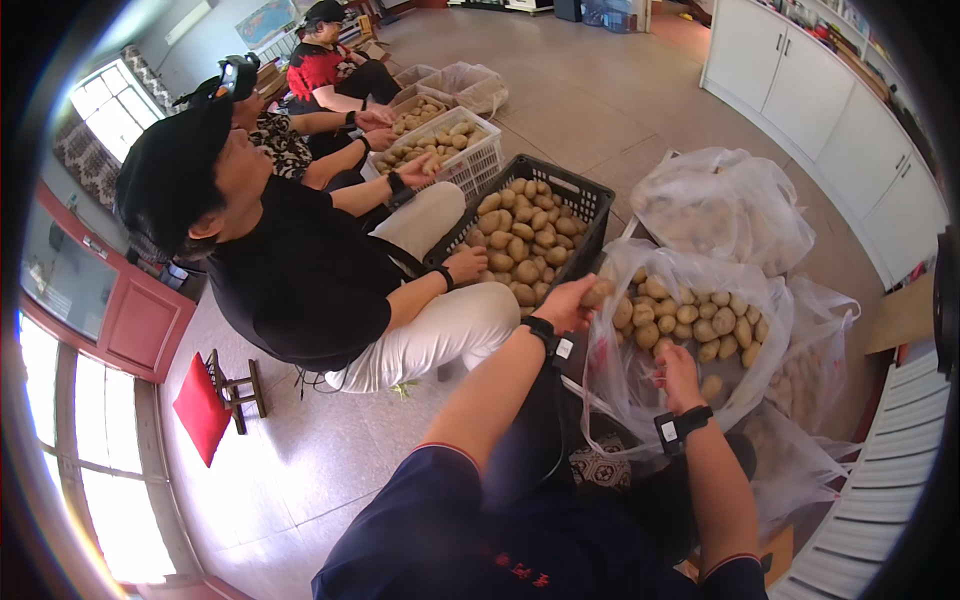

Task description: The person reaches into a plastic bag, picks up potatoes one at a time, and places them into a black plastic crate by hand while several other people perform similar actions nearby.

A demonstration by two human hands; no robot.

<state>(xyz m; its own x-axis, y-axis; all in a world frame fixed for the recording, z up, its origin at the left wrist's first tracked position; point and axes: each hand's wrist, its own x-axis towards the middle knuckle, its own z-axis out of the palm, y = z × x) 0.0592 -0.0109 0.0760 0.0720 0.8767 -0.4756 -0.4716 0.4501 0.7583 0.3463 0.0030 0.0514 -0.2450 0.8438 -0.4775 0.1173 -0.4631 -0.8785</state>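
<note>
My left hand (pixel 570 301) is closed around a potato (pixel 598 292) above the left rim of an open clear plastic bag (pixel 776 330). Many loose potatoes (pixel 684 311) lie inside that bag. My right hand (pixel 679 375) is over the near part of the bag, its fingers bent close to one potato at their tips; whether it grips that potato I cannot tell. Left of the bag, a black plastic crate (pixel 600 196) is filled with potatoes (pixel 525 236). Each of my wrists wears a black band.
A co-worker in black sits at my left, one hand (pixel 466 264) at the black crate's potatoes. Beyond are a white crate (pixel 487 150) and other seated people. Tied bags of potatoes (pixel 724 210) stand ahead and right, beside a white radiator (pixel 877 465). A red-cushioned stool (pixel 202 409) stands behind left.
</note>
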